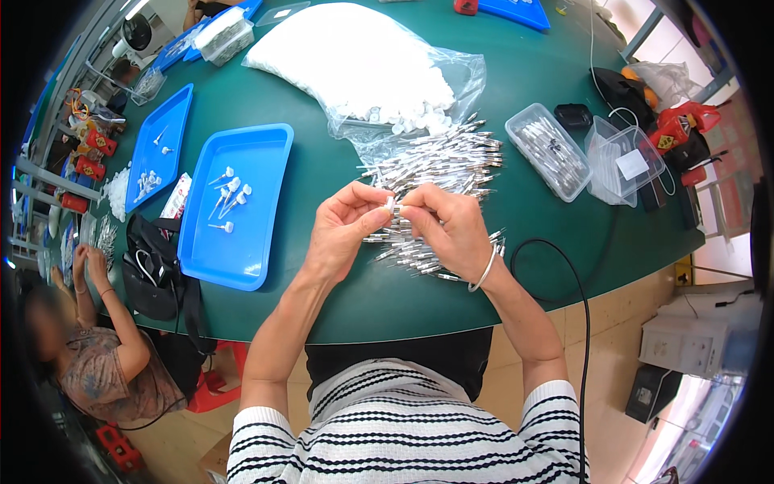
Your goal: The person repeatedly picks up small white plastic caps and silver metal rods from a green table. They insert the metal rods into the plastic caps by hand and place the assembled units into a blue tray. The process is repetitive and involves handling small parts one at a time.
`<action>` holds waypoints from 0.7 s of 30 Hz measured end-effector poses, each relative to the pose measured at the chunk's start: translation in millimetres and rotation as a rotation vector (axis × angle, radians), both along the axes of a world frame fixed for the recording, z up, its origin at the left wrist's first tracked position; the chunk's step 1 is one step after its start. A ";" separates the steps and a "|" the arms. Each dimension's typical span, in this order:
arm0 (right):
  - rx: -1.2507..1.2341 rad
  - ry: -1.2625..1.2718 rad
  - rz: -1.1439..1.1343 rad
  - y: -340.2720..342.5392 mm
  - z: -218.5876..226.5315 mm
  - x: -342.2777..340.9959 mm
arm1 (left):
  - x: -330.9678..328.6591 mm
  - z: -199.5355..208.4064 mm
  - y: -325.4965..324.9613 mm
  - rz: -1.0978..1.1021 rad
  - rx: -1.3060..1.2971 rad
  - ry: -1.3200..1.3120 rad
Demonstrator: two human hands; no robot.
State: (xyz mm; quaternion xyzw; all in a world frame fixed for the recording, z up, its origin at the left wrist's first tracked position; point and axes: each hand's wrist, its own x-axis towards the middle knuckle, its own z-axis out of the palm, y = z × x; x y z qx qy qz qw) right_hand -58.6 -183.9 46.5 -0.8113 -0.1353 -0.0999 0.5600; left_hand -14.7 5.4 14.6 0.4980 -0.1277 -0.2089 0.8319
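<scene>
My left hand pinches a small white plastic piece between thumb and fingertips. Close against it, my right hand is closed too, its thumb and forefinger meeting at the piece's right side; what they grip is mostly hidden. Both hands are over a heap of thin silvery metal rods. Behind the heap, an open clear plastic bag spills small white caps. A blue tray to the left holds several white-headed pieces with thin metal stems.
More rods lie in a clear plastic box at right, beside another clear container. A black cable loops over the table's right front edge. At left are a second blue tray, a black bag and a seated co-worker.
</scene>
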 end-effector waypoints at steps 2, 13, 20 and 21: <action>-0.028 -0.063 -0.031 2.7 -5.7 -0.4 | -1.5 -2.4 -1.3 0.005 -0.023 -0.003; 0.275 0.115 0.086 4.2 -17.6 3.6 | -8.6 8.6 -4.4 0.066 -0.036 -0.184; 0.407 0.239 0.289 -6.3 -15.5 6.4 | -9.7 12.9 -2.8 0.082 0.033 -0.430; 0.395 0.213 0.304 -6.3 -17.1 6.8 | -9.2 12.1 -1.7 0.089 0.056 -0.469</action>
